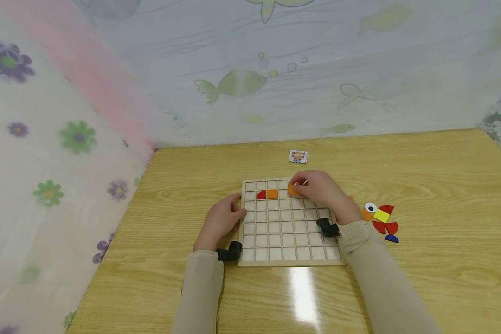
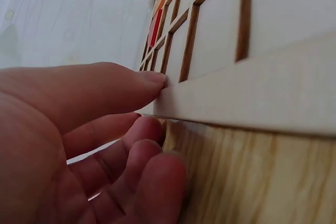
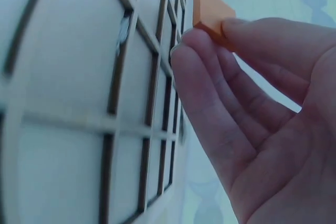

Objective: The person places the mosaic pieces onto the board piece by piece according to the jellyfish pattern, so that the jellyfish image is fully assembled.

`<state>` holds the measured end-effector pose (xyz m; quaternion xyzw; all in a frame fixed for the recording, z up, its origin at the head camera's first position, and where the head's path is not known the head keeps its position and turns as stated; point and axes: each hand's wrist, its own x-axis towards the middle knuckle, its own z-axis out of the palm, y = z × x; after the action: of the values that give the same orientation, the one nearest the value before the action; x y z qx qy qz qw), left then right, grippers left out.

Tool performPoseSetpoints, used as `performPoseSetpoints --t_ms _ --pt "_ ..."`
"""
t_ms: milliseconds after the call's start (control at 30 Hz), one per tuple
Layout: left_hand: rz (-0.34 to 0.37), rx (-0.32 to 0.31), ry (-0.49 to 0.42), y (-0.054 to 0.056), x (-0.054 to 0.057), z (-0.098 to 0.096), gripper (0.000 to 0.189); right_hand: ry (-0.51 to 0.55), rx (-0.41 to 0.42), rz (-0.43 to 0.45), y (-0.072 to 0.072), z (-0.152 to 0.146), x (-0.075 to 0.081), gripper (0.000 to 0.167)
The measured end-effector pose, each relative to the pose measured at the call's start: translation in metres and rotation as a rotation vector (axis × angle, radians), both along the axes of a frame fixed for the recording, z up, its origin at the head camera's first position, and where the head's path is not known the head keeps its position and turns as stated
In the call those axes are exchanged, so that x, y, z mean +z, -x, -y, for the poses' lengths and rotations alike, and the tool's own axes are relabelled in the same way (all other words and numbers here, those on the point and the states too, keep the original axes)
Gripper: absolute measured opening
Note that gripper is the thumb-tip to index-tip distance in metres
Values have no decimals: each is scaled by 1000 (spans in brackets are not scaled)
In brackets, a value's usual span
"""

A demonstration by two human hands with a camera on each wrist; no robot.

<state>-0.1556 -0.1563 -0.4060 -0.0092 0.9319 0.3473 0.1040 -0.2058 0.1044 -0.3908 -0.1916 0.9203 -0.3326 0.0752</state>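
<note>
A square wooden grid board lies on the table. In its second row from the top sit a red quarter-circle tile and an orange square tile, side by side. My right hand pinches another orange square tile between thumb and fingertips, over the upper part of the board. At the board's left edge, my left hand holds the frame, its thumb on the rim and its other fingers curled by the side, as the left wrist view shows.
A small pattern card lies behind the board. To the right, partly behind my right forearm, are loose tiles: red tiles, a yellow square, a blue piece and a white eye disc. Patterned walls border the table.
</note>
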Motion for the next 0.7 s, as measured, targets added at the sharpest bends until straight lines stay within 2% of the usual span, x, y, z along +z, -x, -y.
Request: performPoseSetpoints --t_ms 133,300,467,567,700 --pt "-55 -23 98 1 3 -1 48 -11 17 12 2 7 0 17" --pt "-100 -30 139 1 3 -1 47 -25 27 43 4 11 -3 17" --pt "-102 -13 85 2 -1 0 51 -34 12 60 5 13 -4 17" --pt "-82 -48 36 2 -4 2 55 -45 1 60 4 15 -4 17" --pt "-57 -139 -15 3 -6 6 62 -47 -13 39 3 19 -4 18"
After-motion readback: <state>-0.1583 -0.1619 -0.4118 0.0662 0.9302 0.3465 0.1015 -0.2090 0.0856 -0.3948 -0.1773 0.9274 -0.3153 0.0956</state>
